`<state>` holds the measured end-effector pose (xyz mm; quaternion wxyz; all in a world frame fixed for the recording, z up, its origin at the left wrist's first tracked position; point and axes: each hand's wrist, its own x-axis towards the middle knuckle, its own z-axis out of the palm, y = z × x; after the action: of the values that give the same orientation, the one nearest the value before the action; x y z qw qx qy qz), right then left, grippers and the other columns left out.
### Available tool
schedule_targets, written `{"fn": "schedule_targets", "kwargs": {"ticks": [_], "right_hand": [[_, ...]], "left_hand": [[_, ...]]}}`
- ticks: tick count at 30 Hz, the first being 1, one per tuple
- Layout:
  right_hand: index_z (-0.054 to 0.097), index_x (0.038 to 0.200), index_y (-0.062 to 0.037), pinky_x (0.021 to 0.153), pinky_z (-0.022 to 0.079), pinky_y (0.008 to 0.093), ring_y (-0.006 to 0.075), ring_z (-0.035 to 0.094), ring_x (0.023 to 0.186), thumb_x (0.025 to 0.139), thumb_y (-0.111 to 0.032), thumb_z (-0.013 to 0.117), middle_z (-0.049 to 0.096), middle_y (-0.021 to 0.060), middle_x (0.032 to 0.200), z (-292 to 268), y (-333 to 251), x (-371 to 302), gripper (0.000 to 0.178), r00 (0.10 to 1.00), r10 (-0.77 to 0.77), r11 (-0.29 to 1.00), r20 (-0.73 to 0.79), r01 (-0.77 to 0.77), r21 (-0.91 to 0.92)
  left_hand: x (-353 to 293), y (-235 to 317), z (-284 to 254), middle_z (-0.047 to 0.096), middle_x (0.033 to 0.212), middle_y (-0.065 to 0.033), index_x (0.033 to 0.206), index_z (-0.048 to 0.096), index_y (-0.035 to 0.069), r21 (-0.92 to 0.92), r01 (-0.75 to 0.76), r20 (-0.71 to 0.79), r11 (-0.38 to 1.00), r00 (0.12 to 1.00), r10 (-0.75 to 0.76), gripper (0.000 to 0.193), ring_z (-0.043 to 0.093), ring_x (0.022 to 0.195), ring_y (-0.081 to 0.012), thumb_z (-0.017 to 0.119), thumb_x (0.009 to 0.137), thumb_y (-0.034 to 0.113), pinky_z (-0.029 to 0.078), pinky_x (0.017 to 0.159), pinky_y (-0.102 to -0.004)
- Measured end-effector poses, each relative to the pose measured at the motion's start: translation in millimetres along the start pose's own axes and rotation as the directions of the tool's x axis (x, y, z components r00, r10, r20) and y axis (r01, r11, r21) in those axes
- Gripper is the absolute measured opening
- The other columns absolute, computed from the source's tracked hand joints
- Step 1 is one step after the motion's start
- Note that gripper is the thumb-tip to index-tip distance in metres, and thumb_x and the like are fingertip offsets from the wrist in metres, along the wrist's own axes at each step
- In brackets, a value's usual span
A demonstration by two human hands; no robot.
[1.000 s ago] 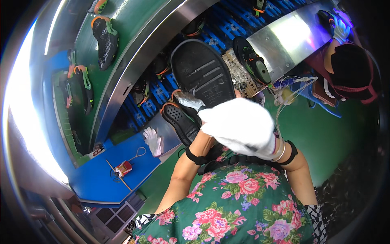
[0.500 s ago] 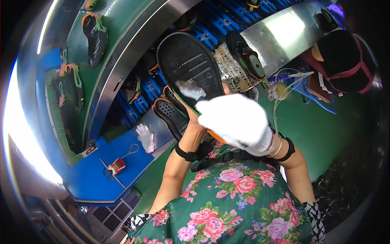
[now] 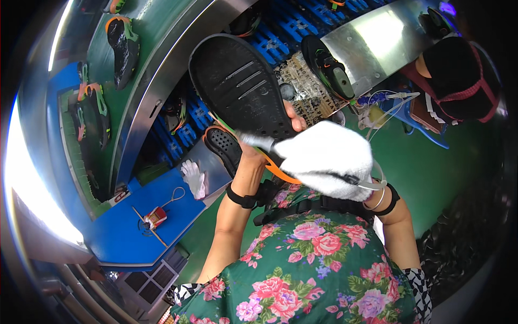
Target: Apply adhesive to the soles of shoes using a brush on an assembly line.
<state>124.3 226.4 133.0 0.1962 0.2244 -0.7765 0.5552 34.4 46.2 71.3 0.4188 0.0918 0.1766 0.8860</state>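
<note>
My bare left hand (image 3: 251,162) holds a large black shoe sole (image 3: 237,81) from beneath, its fingers curling over the right edge. The sole's grooved face is turned up, and orange and green trim shows along its lower edge. In a white glove, my right hand (image 3: 329,156) is closed around a brush (image 3: 257,141), whose pale bristles lie at the lower left part of the sole. Most of the brush's handle is hidden by the glove. Behind my left wrist a second black sole (image 3: 224,147) with small holes and an orange rim is partly covered.
A black shoe (image 3: 328,67) lies beside taped cardboard (image 3: 310,100) on the metal edge. Several shoes rest on the green belt (image 3: 156,32) at left. A glove (image 3: 193,179) and a red container (image 3: 155,217) are near the blue table (image 3: 129,237). Tubes (image 3: 386,108) hang at right.
The sole has moved up and to the left, and my right hand slightly right. The brush has shifted from the sole's middle down toward its lower left edge.
</note>
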Motion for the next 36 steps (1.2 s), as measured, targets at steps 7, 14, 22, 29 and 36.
{"fn": "schedule_targets", "kwargs": {"ticks": [7,14,22,29,36], "right_hand": [[0.076,0.111,-0.0062,0.079,0.057,0.0357,0.0251,0.072,0.094,0.080,-0.004,0.081,0.075,0.0095,0.108,-1,-8,8,0.031,1.000,-0.031,0.996,0.000,0.031,0.082],[0.076,0.110,-0.0074,0.074,0.057,0.0364,0.0268,0.072,0.091,0.078,-0.003,0.079,0.075,0.0092,0.110,9,-4,-4,0.032,0.998,-0.065,0.998,-0.018,0.065,0.005],[0.077,0.107,-0.0064,0.075,0.057,0.0359,0.0255,0.072,0.089,0.078,-0.003,0.082,0.076,0.0089,0.104,0,0,2,0.030,0.998,-0.050,0.996,-0.032,0.053,0.071],[0.076,0.090,-0.0044,0.074,0.057,0.0353,0.0267,0.073,0.085,0.073,0.003,0.081,0.077,0.0126,0.099,-10,-5,7,0.018,0.982,0.169,0.974,-0.078,-0.155,0.165],[0.078,0.104,-0.0078,0.073,0.057,0.0345,0.0245,0.071,0.087,0.077,-0.001,0.079,0.076,0.0090,0.103,-11,0,-1,0.028,0.983,0.184,0.945,-0.021,-0.171,0.279]], "left_hand": [[10,5,-3,0.067,0.104,-0.0214,0.123,0.054,-0.005,0.111,-0.115,0.076,0.987,0.991,0.107,0.106,0.064,0.106,-0.0344,0.053,0.076,0.089,0.054,0.091,-0.0435],[12,19,-7,0.063,0.111,-0.0211,0.120,0.051,-0.001,0.073,-0.110,0.099,0.991,0.990,0.102,0.072,0.059,0.118,-0.0372,0.071,0.087,0.060,0.055,0.095,-0.0516],[20,29,1,0.065,0.104,-0.0192,0.119,0.055,-0.005,0.156,-0.236,0.058,0.959,0.972,0.230,0.062,0.065,0.102,-0.0347,0.060,0.096,0.053,0.054,0.094,-0.0479],[27,32,4,0.065,0.113,-0.0180,0.120,0.059,-0.007,0.156,-0.307,0.172,0.939,0.944,0.281,0.085,0.064,0.099,-0.0327,0.057,0.089,0.071,0.050,0.093,-0.0468],[26,36,-9,0.067,0.103,-0.0214,0.120,0.057,-0.009,0.258,-0.291,0.137,0.922,0.955,0.263,0.085,0.066,0.098,-0.0324,0.056,0.090,0.070,0.048,0.097,-0.0454]]}}
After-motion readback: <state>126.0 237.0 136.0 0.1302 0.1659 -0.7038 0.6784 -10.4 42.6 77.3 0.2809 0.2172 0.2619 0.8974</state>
